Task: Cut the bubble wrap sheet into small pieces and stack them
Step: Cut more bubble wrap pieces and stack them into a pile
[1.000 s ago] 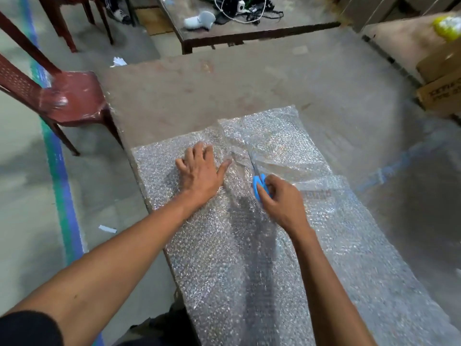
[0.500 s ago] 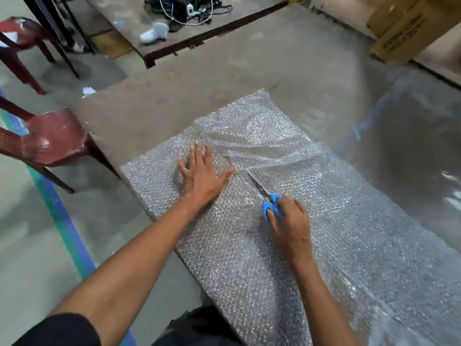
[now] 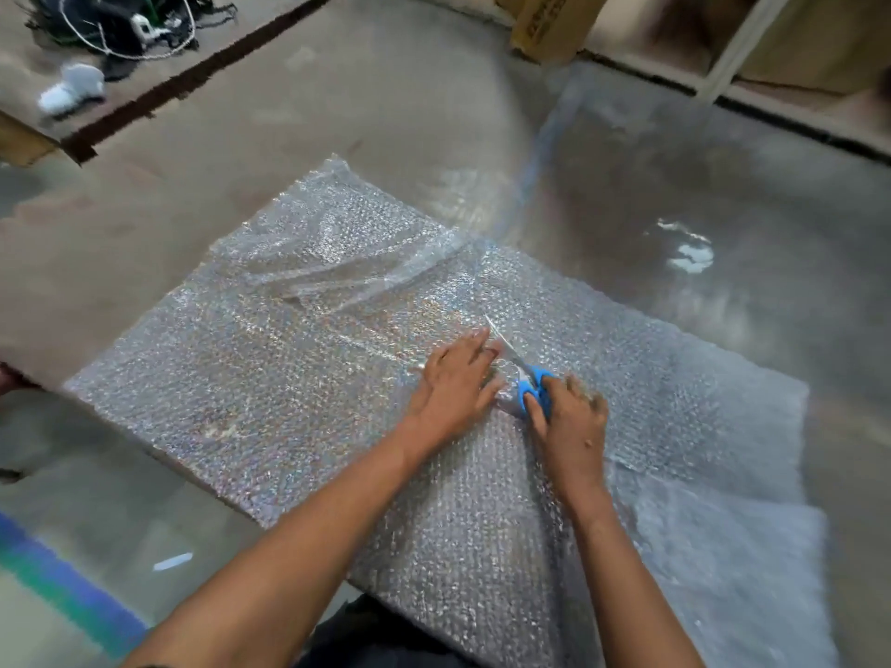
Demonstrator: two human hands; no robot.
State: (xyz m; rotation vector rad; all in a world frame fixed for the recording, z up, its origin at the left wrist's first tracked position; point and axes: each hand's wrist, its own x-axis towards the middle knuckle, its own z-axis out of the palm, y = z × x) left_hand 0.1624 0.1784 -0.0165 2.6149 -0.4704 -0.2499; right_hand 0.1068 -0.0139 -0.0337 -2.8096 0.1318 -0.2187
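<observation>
Scissors [image 3: 528,383] in right hand [image 3: 571,426], on bubble wrap [image 3: 270,378]

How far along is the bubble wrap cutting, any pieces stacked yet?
Early stage. Done: nothing clearly; no cut pieces or stack show. In hand: the left hand presses the bubble wrap sheet flat while the right hand works the blue scissors into it. Left: nearly all cutting, then stacking.

The left hand [image 3: 455,380] now lies flat on the wrap [image 3: 270,378] right beside the scissors [image 3: 528,385], no longer apart from the right hand [image 3: 571,419], whose blades point farther along the sheet.
</observation>
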